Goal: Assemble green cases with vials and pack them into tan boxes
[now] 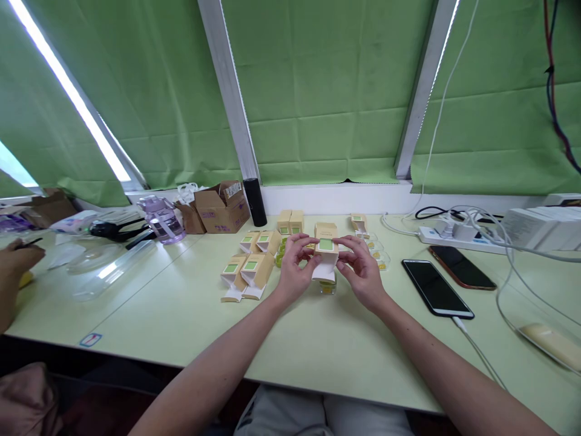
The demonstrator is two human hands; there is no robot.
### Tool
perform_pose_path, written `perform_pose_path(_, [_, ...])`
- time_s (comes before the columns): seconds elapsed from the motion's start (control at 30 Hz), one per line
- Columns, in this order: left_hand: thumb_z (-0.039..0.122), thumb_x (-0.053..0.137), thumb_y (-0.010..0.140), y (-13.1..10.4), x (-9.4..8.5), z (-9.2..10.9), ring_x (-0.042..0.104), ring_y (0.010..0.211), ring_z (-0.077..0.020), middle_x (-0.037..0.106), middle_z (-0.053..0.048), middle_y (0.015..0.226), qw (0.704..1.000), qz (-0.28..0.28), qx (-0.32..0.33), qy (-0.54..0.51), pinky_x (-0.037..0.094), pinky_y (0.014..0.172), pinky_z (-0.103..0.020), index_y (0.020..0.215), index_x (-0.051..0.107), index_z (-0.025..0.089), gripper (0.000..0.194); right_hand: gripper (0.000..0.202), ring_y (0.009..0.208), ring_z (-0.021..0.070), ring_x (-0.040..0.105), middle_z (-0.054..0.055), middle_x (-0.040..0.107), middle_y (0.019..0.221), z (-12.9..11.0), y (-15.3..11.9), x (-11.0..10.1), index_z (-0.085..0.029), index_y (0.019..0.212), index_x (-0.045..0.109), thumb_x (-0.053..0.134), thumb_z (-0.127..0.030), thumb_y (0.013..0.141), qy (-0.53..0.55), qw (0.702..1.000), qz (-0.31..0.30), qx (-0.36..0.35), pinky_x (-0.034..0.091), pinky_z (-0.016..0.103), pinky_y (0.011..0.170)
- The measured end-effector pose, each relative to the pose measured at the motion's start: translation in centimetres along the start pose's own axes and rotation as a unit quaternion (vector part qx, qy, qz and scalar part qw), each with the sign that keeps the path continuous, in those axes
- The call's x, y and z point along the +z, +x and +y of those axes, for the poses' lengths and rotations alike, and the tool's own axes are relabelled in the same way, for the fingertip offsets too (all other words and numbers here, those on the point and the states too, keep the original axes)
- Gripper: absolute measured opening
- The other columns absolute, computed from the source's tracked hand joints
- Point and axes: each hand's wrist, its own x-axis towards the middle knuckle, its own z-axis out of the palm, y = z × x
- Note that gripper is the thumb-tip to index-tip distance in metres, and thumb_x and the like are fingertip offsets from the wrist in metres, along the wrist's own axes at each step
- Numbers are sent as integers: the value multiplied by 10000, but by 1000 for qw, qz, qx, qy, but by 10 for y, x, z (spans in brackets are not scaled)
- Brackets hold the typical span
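Note:
Between my two hands is a small cream carton [325, 231] with a green label and a white flap hanging open toward me. My left hand [297, 266] grips its left side with fingers and thumb, and my right hand [362, 269] grips its right side. Just below the flap, a small clear container with something yellow inside [327, 287] stands on the table, partly hidden. Left of my hands, several like cartons [256, 269] lean with flaps open. Green round items [280, 249] show behind my left hand. A clear tray with yellow pieces [380, 257] lies beyond my right hand.
Two cartons [290, 221] and another carton [358, 223] stand farther back. At right are two phones [438, 287], a power strip [463, 239], cables and a pale mouse [551, 344]. A cardboard box [222, 207], black cylinder [255, 202] and purple bottle [163, 219] stand left. Another person's hand [18, 266] is at far left.

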Motion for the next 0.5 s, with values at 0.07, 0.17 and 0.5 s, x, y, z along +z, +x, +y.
perform_pose_path(0.07, [348, 774, 907, 0, 1, 1, 675, 904, -147, 478, -107, 1357, 1000, 1, 0, -1, 594, 887, -351, 1187, 722, 231, 308, 385, 952, 187, 724, 100, 453, 1366, 0, 0, 0, -306, 1356, 648, 681, -329, 973, 10, 1000, -1, 4, 636, 451, 930])
perform_pose_path(0.17, [336, 768, 912, 0, 1, 2, 673, 914, -148, 468, -102, 1354, 1000, -2, 5, 5, 589, 891, -352, 1196, 717, 238, 304, 398, 945, 181, 717, 96, 456, 1366, -1, -1, 0, -302, 1351, 651, 704, -349, 960, 18, 1000, 0, 14, 636, 441, 929])
perform_pose_path(0.5, [343, 760, 913, -2, 4, 6, 658, 887, -136, 466, -94, 1330, 1000, -6, 7, 29, 583, 854, -338, 1186, 710, 249, 292, 354, 854, 137, 687, 67, 493, 1358, -8, 2, 3, -318, 1244, 705, 771, -384, 902, 47, 997, 33, 60, 627, 373, 871])
